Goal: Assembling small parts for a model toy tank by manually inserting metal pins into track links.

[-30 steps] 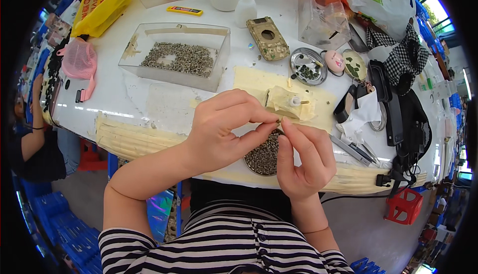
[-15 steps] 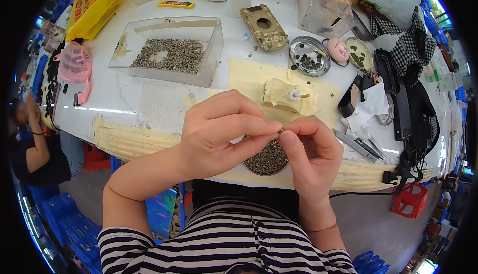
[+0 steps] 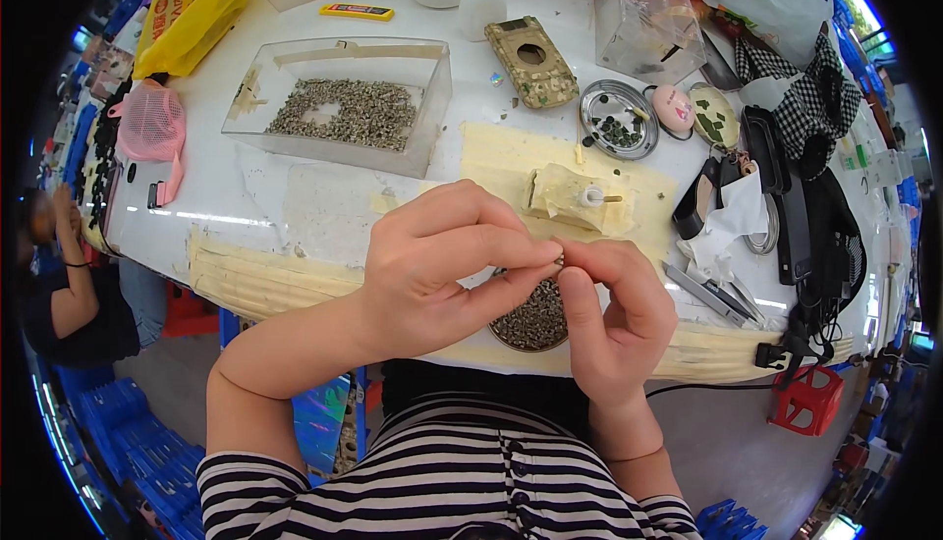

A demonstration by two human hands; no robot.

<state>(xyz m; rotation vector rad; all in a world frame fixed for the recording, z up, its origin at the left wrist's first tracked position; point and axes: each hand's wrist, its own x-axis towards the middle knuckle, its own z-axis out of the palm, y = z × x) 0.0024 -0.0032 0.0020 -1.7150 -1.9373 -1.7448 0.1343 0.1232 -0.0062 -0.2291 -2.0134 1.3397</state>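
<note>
Over a round dish of small greyish-brown parts (image 3: 530,322), my two hands meet at the fingertips. My left hand (image 3: 447,265) pinches a tiny metallic-looking part (image 3: 561,260) between thumb and forefinger; its exact kind is too small to make out. From the other side, the curled fingers of my right hand (image 3: 621,314) close on the same spot, its thumb bent a little lower. The hands partly cover the dish. Just beyond them stands a tape-wrapped block (image 3: 570,201) holding a white round piece with a thin brass-coloured pin.
A clear bin (image 3: 432,118) of similar parts stands left. Farther back lie a camouflage model tank hull (image 3: 531,61) and a metal dish (image 3: 589,137) with dark green pieces. Tweezers (image 3: 705,295) and black straps (image 3: 791,216) are at right. Another person (image 3: 74,295) sits far left.
My right thumb has slid slightly down from the fingertips' meeting point. The hands stay together over the dish, and the whole view has shifted a little.
</note>
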